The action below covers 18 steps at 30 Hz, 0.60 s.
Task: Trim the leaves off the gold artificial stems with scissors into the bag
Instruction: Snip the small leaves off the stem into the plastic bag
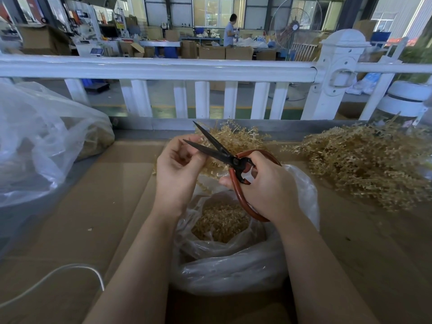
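Scissors (218, 152) gape wide in the right hand (264, 183). The left hand (177, 167) pinches a gold stem (231, 139) over the bag (233, 253). Next, I think: snip leaves.

A single wide-angle head-worn view looks forward and down from just above the person's forearms, close over the cardboard-covered table (112, 206). The fingers (180, 146) of both hands sit near the frame's centre. Beyond the fingers runs a white railing fence (163, 69), and farther off a workshop floor. Straight edges bow toward the frame's borders.
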Each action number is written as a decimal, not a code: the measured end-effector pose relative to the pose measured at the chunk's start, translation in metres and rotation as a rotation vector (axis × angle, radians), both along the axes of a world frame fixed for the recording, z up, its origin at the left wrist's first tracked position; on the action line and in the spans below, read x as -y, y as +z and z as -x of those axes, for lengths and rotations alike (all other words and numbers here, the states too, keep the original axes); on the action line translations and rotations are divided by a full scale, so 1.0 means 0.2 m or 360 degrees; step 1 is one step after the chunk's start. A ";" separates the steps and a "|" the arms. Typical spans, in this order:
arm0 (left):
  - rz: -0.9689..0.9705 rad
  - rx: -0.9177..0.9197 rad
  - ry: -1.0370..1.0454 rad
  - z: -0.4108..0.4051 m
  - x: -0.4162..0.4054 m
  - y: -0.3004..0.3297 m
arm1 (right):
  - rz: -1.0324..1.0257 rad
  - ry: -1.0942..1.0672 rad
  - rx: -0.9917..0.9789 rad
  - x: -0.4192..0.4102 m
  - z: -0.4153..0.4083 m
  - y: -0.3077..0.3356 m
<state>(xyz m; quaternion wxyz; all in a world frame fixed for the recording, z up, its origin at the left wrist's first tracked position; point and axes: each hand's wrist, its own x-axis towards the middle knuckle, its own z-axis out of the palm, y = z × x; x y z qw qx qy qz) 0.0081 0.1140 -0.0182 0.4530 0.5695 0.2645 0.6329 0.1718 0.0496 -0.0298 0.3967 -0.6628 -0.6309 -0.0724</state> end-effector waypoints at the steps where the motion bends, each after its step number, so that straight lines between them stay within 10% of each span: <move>1: 0.0007 0.0017 0.0000 0.00 0.00 0.00 | -0.0007 0.0009 0.0004 0.00 0.00 0.00; 18: -0.0009 0.0090 -0.0057 0.00 -0.01 -0.02 | 0.0043 0.0037 0.0003 0.00 0.02 0.01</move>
